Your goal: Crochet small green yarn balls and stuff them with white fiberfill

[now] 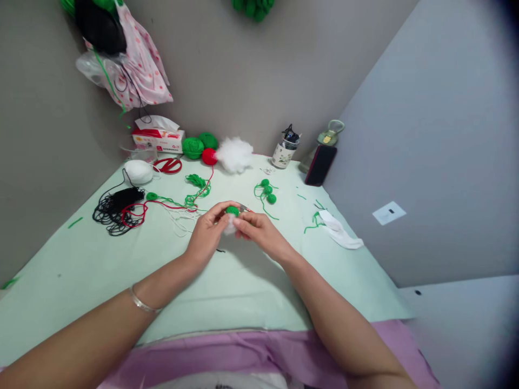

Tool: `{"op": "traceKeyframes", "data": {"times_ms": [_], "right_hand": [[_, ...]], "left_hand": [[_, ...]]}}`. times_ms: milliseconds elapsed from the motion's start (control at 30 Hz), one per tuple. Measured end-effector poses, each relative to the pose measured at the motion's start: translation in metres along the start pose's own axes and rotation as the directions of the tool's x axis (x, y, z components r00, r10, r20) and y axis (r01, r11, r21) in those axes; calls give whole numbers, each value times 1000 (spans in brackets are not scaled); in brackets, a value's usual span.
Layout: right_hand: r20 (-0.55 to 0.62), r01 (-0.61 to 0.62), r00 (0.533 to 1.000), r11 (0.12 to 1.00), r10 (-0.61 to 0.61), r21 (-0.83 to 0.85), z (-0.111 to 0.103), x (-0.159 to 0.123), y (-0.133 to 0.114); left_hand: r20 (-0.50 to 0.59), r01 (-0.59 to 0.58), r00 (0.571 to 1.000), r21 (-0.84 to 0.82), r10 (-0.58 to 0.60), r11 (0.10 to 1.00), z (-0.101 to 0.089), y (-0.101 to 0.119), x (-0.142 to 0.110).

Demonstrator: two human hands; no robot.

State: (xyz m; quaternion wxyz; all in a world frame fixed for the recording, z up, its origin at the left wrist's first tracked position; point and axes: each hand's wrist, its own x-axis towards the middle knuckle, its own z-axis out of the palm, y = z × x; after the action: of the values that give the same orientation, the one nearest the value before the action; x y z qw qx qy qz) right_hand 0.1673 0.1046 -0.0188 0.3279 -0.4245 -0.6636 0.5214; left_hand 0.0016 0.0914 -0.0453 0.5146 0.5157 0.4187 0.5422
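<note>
Both hands meet over the middle of the desk (259,292), raised a little above its surface. Left hand (208,229): thumb and fingers pinched on a small green piece (232,210). Right hand (260,229): fingers closed in on a white wad (230,225) at the near side of that piece; a slim tool (244,208) shows by the forefinger, how firmly gripped we cannot tell.

Risks, as we judge them. The wad looks loose and springy; a slack right pinch could let it puff out or shed fibres. Pressed unevenly, it might lump and pull the green piece out of shape. The tool lies near the left fingertips, so a slip could prick or snag.

Beyond the hands, we note white strands (178,219) lying close to a red strand (212,175) and green loops (197,182); a tug on one could drag the others. Three green balls (267,190) trail loose ends, which a passing sleeve or wrist might catch.
</note>
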Motion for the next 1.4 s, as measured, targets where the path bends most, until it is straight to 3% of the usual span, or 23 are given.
{"op": "traceKeyframes", "data": {"times_ms": [367,667,767,933,1100,1267,1400], "right_hand": [[-188,-2,982,1000,-1,-19,5,1,2],[-92,84,990,975,-105,-206,12,-10,-11],[-52,107,992,978,-118,-181,13,-9,-12],[-198,18,980,999,-27,-46,13,-2,-4],[-276,28,961,999,-35,-29,8,1,1],[-220,42,974,998,-53,-55,7,-6,-8],[-122,123,980,963,-156,-242,13,-12,-12]], "left_hand": [[86,0,996,20,-2,1000,2,8,-4],[1,-6,1000,15,6,1000,-1,5,5],[-22,5,1000,7,-5,1000,-2,1,6],[19,6,1000,-20,-6,1000,1,4,2],[105,-9,994,-47,14,999,2,10,-2],[95,-26,995,-51,31,998,-1,10,2],[30,-5,1000,-40,6,999,-2,6,6]]}}
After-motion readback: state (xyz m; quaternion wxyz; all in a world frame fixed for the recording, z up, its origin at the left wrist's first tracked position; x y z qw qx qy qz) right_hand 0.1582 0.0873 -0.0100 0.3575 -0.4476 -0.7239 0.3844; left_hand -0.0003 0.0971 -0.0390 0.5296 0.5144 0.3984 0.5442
